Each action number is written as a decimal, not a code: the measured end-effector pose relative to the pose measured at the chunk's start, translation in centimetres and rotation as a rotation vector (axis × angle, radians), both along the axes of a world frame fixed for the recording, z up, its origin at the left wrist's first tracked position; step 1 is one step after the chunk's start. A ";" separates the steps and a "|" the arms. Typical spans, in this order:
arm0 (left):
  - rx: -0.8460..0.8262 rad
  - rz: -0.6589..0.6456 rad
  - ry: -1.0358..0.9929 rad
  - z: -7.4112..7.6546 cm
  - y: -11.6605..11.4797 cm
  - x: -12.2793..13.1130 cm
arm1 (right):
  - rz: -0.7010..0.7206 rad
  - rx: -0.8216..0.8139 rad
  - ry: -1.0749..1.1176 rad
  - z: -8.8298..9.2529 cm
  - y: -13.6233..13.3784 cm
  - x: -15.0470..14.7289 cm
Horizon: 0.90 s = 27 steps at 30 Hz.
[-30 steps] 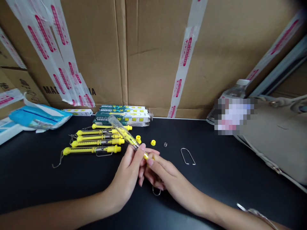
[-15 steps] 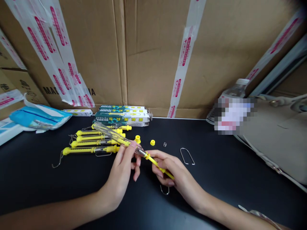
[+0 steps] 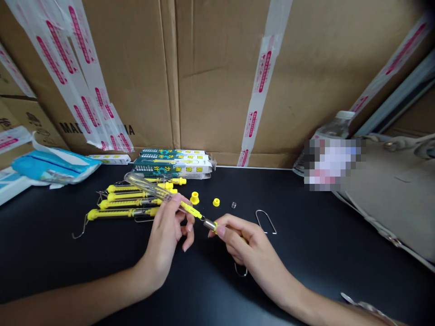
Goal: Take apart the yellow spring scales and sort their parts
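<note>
My left hand (image 3: 166,231) is closed on a clear plastic tube (image 3: 144,184), which slants up and left over the table. A yellow strip (image 3: 191,209) sticks out of the tube's lower end. It links by a small wire loop to a metal cylinder (image 3: 210,224), pinched in my right hand (image 3: 243,240); these look like spring scale insides. Below my right hand shows a curved wire hook (image 3: 241,272), its upper part hidden. Assembled yellow spring scales (image 3: 112,213) lie in a row beside my left hand. Two yellow caps (image 3: 194,198) and a small coil spring (image 3: 233,205) lie beyond my hands.
A U-shaped wire (image 3: 266,221) lies right of the coil spring. Printed boxes (image 3: 173,164) stand at the back against cardboard (image 3: 217,90). A blue packet (image 3: 57,165) is at left; a plastic bottle (image 3: 328,131) and a grey bag (image 3: 390,190) are at right.
My hands have moved apart. The metal cylinder has come out of the tube's end with my right hand, and the yellow strip now shows between them.
</note>
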<state>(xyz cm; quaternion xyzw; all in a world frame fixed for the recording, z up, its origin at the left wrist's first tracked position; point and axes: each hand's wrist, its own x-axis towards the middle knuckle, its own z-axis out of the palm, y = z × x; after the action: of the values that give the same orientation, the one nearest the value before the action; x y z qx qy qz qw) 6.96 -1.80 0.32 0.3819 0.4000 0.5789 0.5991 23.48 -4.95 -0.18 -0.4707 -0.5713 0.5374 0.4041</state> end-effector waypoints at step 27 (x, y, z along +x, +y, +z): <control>0.462 -0.526 1.142 2.4 13.0 4.7 | 0.189 0.214 -0.176 1.3 -1.3 -0.4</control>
<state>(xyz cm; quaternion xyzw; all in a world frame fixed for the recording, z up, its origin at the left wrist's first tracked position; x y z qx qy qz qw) 11.64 11.23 2.76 0.8316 0.4137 0.1912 0.3173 23.07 -6.23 1.14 -0.4144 -0.7000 0.4658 0.3481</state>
